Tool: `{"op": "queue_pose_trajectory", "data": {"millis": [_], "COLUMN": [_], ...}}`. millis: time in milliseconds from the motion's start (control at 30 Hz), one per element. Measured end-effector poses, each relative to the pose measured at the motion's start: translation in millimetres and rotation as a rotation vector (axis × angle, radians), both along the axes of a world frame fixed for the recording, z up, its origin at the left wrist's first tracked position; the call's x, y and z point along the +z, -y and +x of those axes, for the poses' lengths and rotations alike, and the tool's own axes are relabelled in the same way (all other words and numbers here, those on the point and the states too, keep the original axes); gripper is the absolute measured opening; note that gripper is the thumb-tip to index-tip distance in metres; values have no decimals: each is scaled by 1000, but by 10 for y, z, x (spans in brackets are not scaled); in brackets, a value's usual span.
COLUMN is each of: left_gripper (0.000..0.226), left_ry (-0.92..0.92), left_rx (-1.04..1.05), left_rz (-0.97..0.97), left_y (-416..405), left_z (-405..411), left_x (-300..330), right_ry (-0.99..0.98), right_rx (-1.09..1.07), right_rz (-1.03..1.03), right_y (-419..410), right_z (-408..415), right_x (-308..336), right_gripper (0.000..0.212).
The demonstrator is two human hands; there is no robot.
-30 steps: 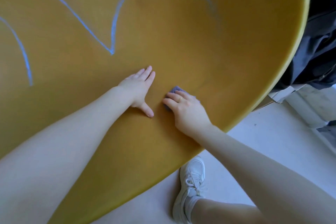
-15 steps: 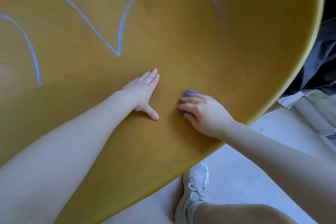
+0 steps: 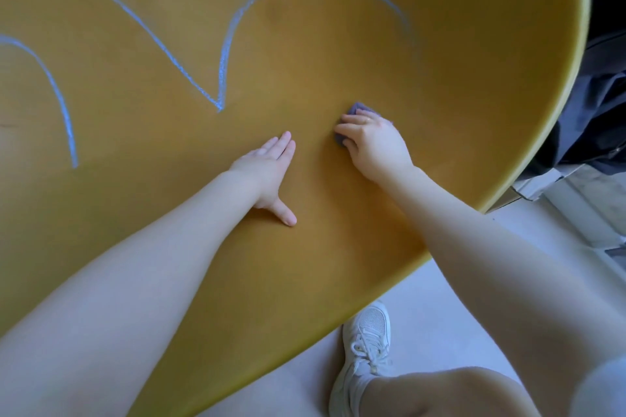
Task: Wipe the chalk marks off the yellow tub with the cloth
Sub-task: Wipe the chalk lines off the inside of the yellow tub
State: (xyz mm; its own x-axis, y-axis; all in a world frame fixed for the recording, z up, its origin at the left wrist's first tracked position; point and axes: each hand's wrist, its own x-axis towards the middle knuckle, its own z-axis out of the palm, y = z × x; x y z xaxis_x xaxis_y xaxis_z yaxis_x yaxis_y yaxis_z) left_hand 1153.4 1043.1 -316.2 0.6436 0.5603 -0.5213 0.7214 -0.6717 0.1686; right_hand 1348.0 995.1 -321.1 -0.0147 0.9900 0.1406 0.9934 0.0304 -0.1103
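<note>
The yellow tub [image 3: 457,54] fills most of the view, its curved surface facing me. Blue chalk lines [image 3: 222,57] run across its upper left: a V-shaped stroke with an arc to the right, fading near its right end, and a separate curve [image 3: 57,95] at the far left. My left hand [image 3: 267,169] lies flat on the tub with fingers straight and thumb spread. Right of it, my right hand [image 3: 372,142] grips a small purple-grey cloth [image 3: 357,109] and presses it against the tub; most of the cloth is hidden under the fingers.
The tub's rim [image 3: 581,44] curves down the right side. Dark fabric [image 3: 606,105] lies beyond it at the right edge. Pale floor [image 3: 437,311] shows below, with my white sneaker [image 3: 366,349] and bare knee [image 3: 450,393] close under the tub's edge.
My right hand with the cloth has slid up and to the right across the tub. My left hand stays flat in about the same place.
</note>
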Motion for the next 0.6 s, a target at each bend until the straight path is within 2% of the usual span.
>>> {"op": "queue_pose_trajectory", "data": {"millis": [67, 200, 333, 400, 500, 600], "left_gripper": [135, 134, 133, 131, 125, 121], "left_ry": [9, 26, 39, 41, 88, 109], "left_rx": [4, 15, 36, 55, 113, 162], "left_rz": [-9, -27, -46, -41, -23, -10], "left_y": [8, 9, 14, 40, 90, 157], "left_z": [-4, -26, -32, -26, 1, 36], "left_x": [9, -2, 0, -18, -56, -63], "right_ry": [-66, -53, 3, 82, 170, 55], "right_rx": [76, 225, 259, 181, -90, -165], "right_rz": [30, -27, -104, -19, 52, 64], "right_y": [319, 893, 540, 244, -22, 61], "right_z": [-74, -113, 140, 334, 437, 189], "right_x": [52, 130, 158, 164, 180, 140], "right_gripper": [14, 18, 18, 19, 20, 19]}}
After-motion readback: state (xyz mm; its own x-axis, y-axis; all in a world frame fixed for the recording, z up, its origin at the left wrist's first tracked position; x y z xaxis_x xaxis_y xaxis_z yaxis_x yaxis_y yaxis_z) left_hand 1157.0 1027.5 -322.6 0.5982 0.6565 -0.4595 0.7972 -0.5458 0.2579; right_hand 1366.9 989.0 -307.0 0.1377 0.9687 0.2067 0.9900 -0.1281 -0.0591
